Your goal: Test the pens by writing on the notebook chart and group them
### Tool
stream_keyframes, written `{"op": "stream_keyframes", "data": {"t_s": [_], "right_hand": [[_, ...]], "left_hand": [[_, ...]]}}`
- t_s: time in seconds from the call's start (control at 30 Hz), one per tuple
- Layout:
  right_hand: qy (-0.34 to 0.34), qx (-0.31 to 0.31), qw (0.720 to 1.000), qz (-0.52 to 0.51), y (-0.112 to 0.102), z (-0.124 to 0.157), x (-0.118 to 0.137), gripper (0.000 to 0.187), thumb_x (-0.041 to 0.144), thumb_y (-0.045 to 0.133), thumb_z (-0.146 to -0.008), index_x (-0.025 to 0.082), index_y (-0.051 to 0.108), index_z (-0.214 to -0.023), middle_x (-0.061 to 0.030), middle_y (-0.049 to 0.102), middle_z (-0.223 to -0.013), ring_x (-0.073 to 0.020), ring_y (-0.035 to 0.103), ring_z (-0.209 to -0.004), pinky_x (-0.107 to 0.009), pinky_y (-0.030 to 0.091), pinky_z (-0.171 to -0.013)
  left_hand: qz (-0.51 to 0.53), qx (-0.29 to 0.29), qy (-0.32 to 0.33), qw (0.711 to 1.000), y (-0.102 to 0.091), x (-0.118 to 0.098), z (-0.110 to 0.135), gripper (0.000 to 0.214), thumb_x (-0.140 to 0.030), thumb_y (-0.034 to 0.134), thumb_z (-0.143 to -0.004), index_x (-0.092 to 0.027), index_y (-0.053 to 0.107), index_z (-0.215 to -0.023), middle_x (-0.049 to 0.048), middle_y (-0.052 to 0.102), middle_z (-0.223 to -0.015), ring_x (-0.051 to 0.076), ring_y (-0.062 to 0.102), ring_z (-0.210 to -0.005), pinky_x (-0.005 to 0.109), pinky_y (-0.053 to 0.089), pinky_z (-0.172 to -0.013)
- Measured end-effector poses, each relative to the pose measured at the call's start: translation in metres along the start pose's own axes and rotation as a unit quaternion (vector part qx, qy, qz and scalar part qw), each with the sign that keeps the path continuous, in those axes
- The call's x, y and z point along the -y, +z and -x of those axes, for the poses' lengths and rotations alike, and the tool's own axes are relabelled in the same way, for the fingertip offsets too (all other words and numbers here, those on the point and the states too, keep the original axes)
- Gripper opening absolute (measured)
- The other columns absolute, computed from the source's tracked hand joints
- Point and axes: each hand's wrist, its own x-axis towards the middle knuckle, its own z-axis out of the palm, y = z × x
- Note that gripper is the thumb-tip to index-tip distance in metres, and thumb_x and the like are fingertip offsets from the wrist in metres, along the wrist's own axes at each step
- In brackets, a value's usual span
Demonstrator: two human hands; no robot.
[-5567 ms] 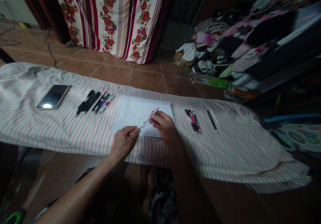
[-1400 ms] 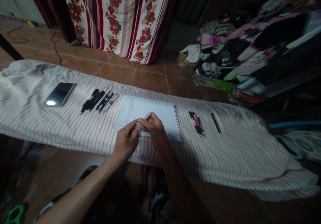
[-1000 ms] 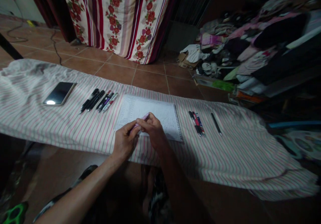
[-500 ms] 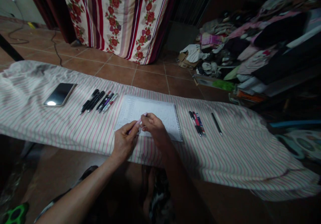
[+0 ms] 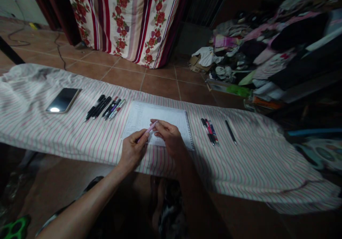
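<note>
Above the near part of a spiral notebook (image 5: 171, 114), my two hands meet around a slim pale pink pen (image 5: 151, 127). My left hand (image 5: 133, 146) is closed on the pen's lower part. Fingers of my right hand (image 5: 168, 133) pinch its upper end. The notebook lies flat with a page of faint writing up and its spiral on the right. Left of it rests a row of several pens and markers (image 5: 105, 107). To its right lie a small group of pens (image 5: 210, 132) and a single black pen (image 5: 231, 132).
A phone (image 5: 63, 100) with a bright reflection lies at the left on the striped cloth (image 5: 256, 153). Beyond the surface hangs a floral curtain (image 5: 128, 21) over the tiled floor. A heap of clothes (image 5: 262, 50) fills the back right.
My right hand has shifted slightly right along the pen to its upper end, so more of the pen shows between the hands. My left hand stays nearly in place.
</note>
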Motion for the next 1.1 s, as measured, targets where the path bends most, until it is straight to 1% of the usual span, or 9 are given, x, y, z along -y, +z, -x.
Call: {"op": "stream_keyframes", "data": {"t_s": [0.13, 0.3, 0.4, 0.6, 0.7, 0.8, 0.93, 1.0, 1.1], "right_hand": [[0.016, -0.01, 1.0, -0.022, 0.0, 0.0, 0.001, 0.033, 0.043, 0.068, -0.066, 0.021, 0.072, -0.091, -0.0052, 0.069, -0.087, -0.014, 0.059, -0.076, -0.026, 0.047, -0.067], [0.017, -0.031, 0.999, -0.03, -0.002, -0.002, -0.003, 0.027, 0.04, 0.073, -0.061, 0.02, 0.073, -0.079, -0.004, 0.069, -0.081, -0.0137, 0.059, -0.073, -0.028, 0.048, -0.069], [0.002, -0.046, 0.998, -0.034, -0.001, -0.003, -0.004, 0.025, 0.039, 0.074, -0.059, 0.019, 0.074, -0.075, -0.0035, 0.069, -0.076, -0.0137, 0.059, -0.068, -0.03, 0.049, -0.069], [-0.045, -0.095, 0.993, 0.049, 0.002, -0.004, -0.006, 0.021, 0.038, 0.072, -0.062, 0.018, 0.071, -0.069, -0.0004, 0.063, -0.059, -0.0132, 0.055, -0.059, -0.027, 0.045, -0.059], [-0.05, -0.107, 0.99, 0.074, 0.004, -0.005, -0.01, 0.021, 0.039, 0.071, -0.063, 0.018, 0.067, -0.064, 0.0016, 0.058, -0.053, -0.0116, 0.051, -0.054, -0.026, 0.042, -0.055], [-0.028, -0.091, 0.995, 0.032, 0.006, -0.004, -0.012, 0.022, 0.04, 0.071, -0.062, 0.018, 0.067, -0.066, 0.0014, 0.06, -0.058, -0.0109, 0.052, -0.055, -0.025, 0.044, -0.057], [0.012, -0.037, 0.996, -0.083, 0.005, -0.002, -0.009, 0.025, 0.04, 0.07, -0.065, 0.02, 0.071, -0.08, -0.0026, 0.067, -0.084, -0.0124, 0.059, -0.076, -0.026, 0.048, -0.071], [0.022, -0.036, 0.994, -0.103, 0.003, -0.002, -0.007, 0.025, 0.039, 0.071, -0.064, 0.021, 0.072, -0.082, -0.0033, 0.068, -0.09, -0.0135, 0.06, -0.083, -0.027, 0.048, -0.075], [0.02, -0.049, 0.995, -0.084, 0.0, -0.004, -0.008, 0.023, 0.036, 0.074, -0.06, 0.02, 0.072, -0.077, -0.0034, 0.069, -0.082, -0.0139, 0.059, -0.078, -0.028, 0.047, -0.074]], "left_hand": [[0.005, -0.004, -0.002, 1.0, 0.0, 0.001, 0.0, 0.033, -0.04, 0.061, -0.074, -0.016, 0.072, -0.094, -0.0009, 0.062, -0.066, 0.011, 0.052, -0.059, 0.02, 0.04, -0.056], [-0.011, 0.006, 0.017, 1.0, -0.002, 0.006, -0.001, 0.033, -0.041, 0.06, -0.074, -0.017, 0.072, -0.094, -0.0005, 0.061, -0.064, 0.012, 0.053, -0.061, 0.022, 0.042, -0.059], [-0.021, 0.006, 0.035, 0.999, -0.002, 0.009, -0.001, 0.032, -0.039, 0.059, -0.076, -0.017, 0.071, -0.095, 0.0001, 0.061, -0.066, 0.013, 0.053, -0.062, 0.023, 0.041, -0.06], [-0.114, 0.004, 0.098, 0.989, -0.004, 0.011, -0.001, 0.028, -0.036, 0.052, -0.083, -0.018, 0.07, -0.095, -0.0005, 0.056, -0.061, 0.012, 0.051, -0.059, 0.023, 0.038, -0.058], [-0.122, 0.001, 0.106, 0.987, -0.005, 0.012, -0.001, 0.027, -0.034, 0.053, -0.082, -0.017, 0.071, -0.093, -0.0001, 0.057, -0.061, 0.012, 0.052, -0.06, 0.023, 0.038, -0.06], [-0.047, 0.009, 0.049, 0.998, -0.004, 0.009, -0.001, 0.028, -0.036, 0.059, -0.078, -0.015, 0.072, -0.09, -0.0001, 0.059, -0.062, 0.011, 0.051, -0.059, 0.022, 0.039, -0.057], [0.093, 0.04, -0.07, 0.992, -0.002, -0.001, 0.0, 0.04, -0.042, 0.063, -0.072, -0.011, 0.07, -0.096, -0.0024, 0.054, -0.056, 0.008, 0.044, -0.048, 0.02, 0.035, -0.047], [0.121, 0.053, -0.089, 0.987, 0.0, -0.003, 0.001, 0.041, -0.042, 0.064, -0.07, -0.01, 0.07, -0.094, -0.003, 0.052, -0.055, 0.007, 0.041, -0.046, 0.02, 0.033, -0.045], [0.118, 0.068, -0.087, 0.987, 0.001, 0.0, 0.001, 0.041, -0.043, 0.064, -0.071, -0.01, 0.07, -0.095, -0.0035, 0.052, -0.054, 0.007, 0.041, -0.046, 0.019, 0.032, -0.044]]}}
